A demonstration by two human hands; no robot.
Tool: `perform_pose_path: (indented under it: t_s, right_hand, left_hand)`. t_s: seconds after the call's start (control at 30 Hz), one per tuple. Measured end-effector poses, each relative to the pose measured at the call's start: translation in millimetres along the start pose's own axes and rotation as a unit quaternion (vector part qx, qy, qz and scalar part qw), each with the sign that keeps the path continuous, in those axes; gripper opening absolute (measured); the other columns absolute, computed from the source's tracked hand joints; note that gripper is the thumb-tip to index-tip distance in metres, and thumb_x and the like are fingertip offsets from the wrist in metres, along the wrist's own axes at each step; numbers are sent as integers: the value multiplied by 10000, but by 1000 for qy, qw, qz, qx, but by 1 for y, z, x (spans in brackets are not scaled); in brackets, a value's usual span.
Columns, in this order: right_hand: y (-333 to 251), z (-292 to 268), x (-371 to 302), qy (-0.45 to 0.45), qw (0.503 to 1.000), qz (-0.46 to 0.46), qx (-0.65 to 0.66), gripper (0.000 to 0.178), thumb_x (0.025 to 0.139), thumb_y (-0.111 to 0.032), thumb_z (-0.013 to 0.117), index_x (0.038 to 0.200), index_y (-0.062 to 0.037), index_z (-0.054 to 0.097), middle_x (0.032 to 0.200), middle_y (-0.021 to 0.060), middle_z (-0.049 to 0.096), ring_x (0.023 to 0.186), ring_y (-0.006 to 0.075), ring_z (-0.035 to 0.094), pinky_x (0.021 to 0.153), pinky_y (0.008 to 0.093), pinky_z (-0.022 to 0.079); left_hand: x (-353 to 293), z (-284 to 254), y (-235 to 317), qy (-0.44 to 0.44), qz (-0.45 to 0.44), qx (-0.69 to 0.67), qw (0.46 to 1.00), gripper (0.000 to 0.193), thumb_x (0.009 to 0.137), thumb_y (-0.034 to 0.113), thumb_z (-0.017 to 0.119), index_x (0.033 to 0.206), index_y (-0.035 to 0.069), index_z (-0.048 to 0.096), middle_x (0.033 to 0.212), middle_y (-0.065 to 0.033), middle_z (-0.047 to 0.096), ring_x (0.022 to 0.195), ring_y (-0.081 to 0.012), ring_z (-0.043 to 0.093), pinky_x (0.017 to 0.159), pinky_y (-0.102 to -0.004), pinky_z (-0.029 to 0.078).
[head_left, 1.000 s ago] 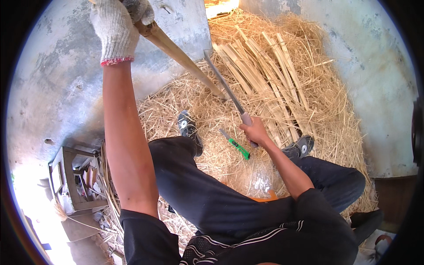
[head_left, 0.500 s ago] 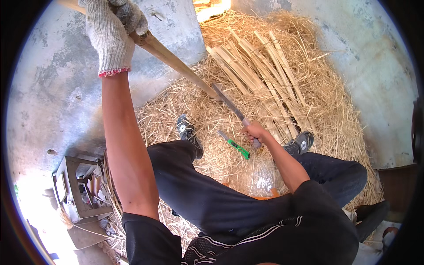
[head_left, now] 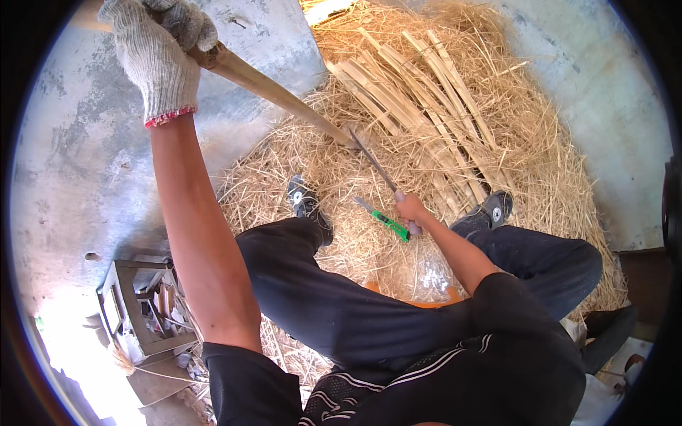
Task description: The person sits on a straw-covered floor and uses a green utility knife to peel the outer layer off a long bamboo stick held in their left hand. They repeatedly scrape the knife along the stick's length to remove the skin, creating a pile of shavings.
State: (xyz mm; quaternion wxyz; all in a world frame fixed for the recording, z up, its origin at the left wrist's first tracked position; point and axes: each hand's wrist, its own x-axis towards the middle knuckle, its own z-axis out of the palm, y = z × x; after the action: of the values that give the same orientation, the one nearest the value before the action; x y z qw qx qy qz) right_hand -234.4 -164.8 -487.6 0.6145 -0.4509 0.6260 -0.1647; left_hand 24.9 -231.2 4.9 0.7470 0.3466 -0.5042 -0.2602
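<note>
My left hand [head_left: 153, 60], in a white knitted glove with a red cuff edge, is raised at the upper left. Its fingers wrap round a long bamboo pole [head_left: 277, 98], which slants down to the right toward the straw. My bare right hand [head_left: 410, 208] grips the handle of a long-bladed knife [head_left: 376, 165]. The blade points up and left, its tip close to the pole's lower end; whether they touch I cannot tell. Just left of my right hand, a green utility knife [head_left: 389, 224] lies on the shavings with its blade out.
Split bamboo strips [head_left: 398, 99] lie in a bundle on a heap of straw-like shavings [head_left: 543, 170]. Grey walls [head_left: 92, 135] stand on both sides. At the lower left is a wooden frame [head_left: 131, 305] with scraps inside. My shoes [head_left: 490, 211] rest on the shavings; something orange [head_left: 433, 304] shows beneath me.
My left hand and the pole have shifted slightly left in the picture. The knife's blade has turned and now looks thinner. Both hands keep their hold.
</note>
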Motion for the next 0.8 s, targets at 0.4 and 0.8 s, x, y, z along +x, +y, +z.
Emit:
perform_pose_path:
  t_s: [0.4, 0.8]
  right_hand:
    - [-30, 15, 4, 161, 974, -59, -149, 260, 745, -188, 632, 878, 36, 620, 731, 177, 656, 678, 298, 668, 625, 392, 529]
    - [-1, 17, 8, -15, 984, 46, 174, 239, 836, -181, 634, 895, 43, 579, 583, 62, 509, 421, 156, 469, 426, 350, 429]
  left_hand:
    - [13, -7, 5, -14, -6, 8, 1000, 530, 972, 532, 376, 681, 97, 461, 526, -4, 297, 441, -165, 275, 412, -322, 254]
    - [2, -37, 0, 29, -2, 4, 1000, 655, 904, 705, 353, 700, 92, 459, 554, 6, 294, 466, -159, 272, 421, -307, 269]
